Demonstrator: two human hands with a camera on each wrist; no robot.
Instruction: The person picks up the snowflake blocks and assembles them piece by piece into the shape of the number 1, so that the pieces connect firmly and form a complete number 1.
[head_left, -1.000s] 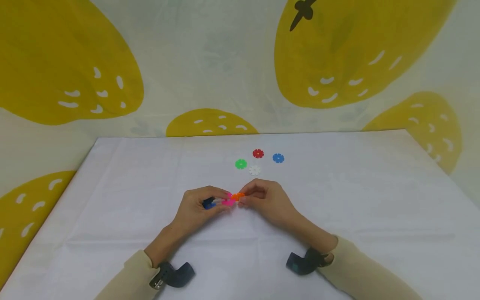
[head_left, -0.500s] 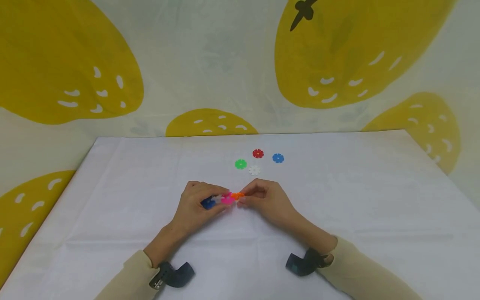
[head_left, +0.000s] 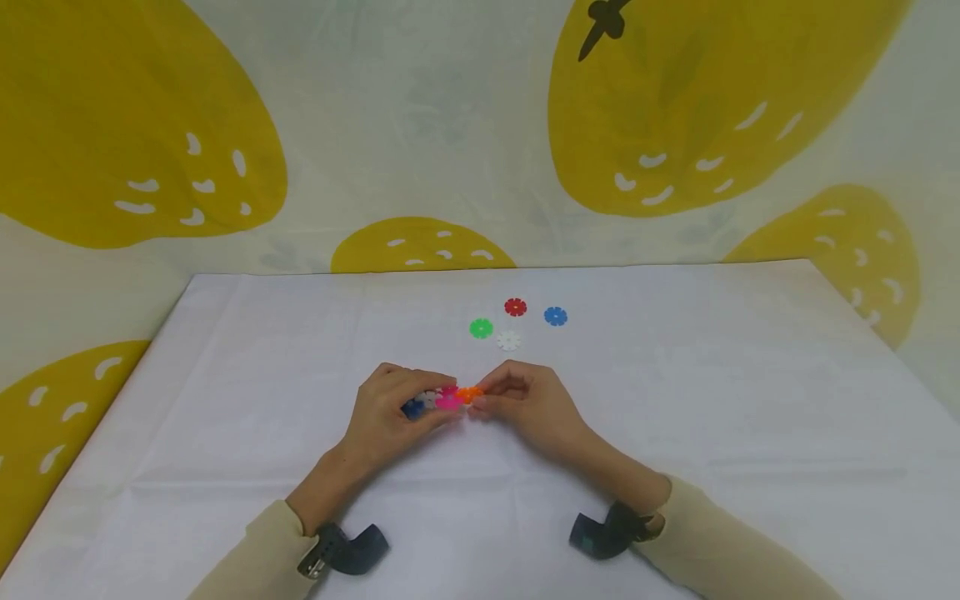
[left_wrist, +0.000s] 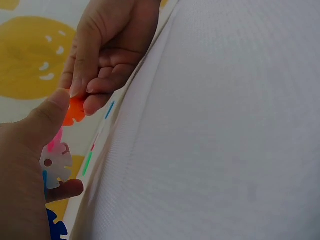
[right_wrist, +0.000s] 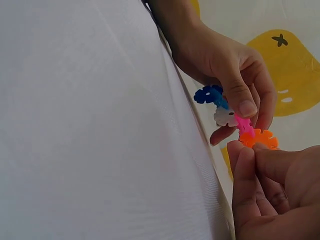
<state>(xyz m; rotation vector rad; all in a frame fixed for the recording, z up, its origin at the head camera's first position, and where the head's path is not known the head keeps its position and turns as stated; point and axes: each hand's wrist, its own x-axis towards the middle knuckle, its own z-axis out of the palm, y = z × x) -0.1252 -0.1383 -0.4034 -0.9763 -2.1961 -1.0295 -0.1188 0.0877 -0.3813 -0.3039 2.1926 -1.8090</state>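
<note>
A small chain of notched plastic discs is held between both hands above the white table. In the right wrist view it runs from a dark blue disc through a lighter blue disc, a whitish disc and a pink disc to an orange disc. My left hand pinches the chain at the pink disc between thumb and fingers. With thumb and fingertips, my right hand pinches the orange disc, which touches the pink one. Fingertips partly hide where these two meet.
Beyond the hands, a red disc, a blue disc, a green disc and a white disc lie flat on the white-covered table. Behind the table's far edge hangs a cloth with yellow shapes.
Both hands and the chain have shifted slightly to the left. More of the blue and whitish discs shows beneath my left hand than a second ago. The loose discs have stayed put.
</note>
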